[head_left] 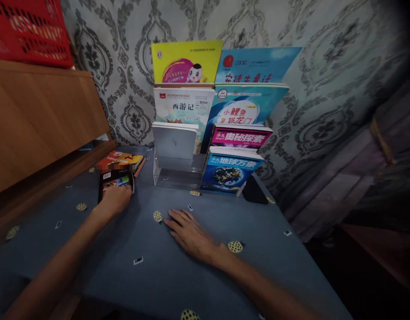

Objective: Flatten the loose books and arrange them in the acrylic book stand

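Left grip (117, 198): on the near part of the dark book (115, 181), fingers curled and pointing down at the cover. Can't tell if it's clamped or just resting; thumb and underside are hidden. Right grip (191, 235): nothing in it, palm down on the counter (151, 262), fingers slightly apart, well clear of any book.

Dark book lies flat on the counter, left of the clear rack (178, 178), just in front of an orange-covered book (126, 158). Can't tell if the two overlap.

Handling, my read: paperback, light enough for one hand, bends a bit, not fragile. Cover looks smooth, may slide under fingertips. Best hold: thumb on cover, fingers under, well in from the edge. Pale page edges face right; pinching the cover alone there would likely fan it open. Corners would crease first.

Rack looks like stiff, slick plastic, probably light, may skid if bumped. Right column is stacked with books down to the blue globe book (225, 175) in front; left column's frontmost is a grey cover (174, 142), with bare plastic below.
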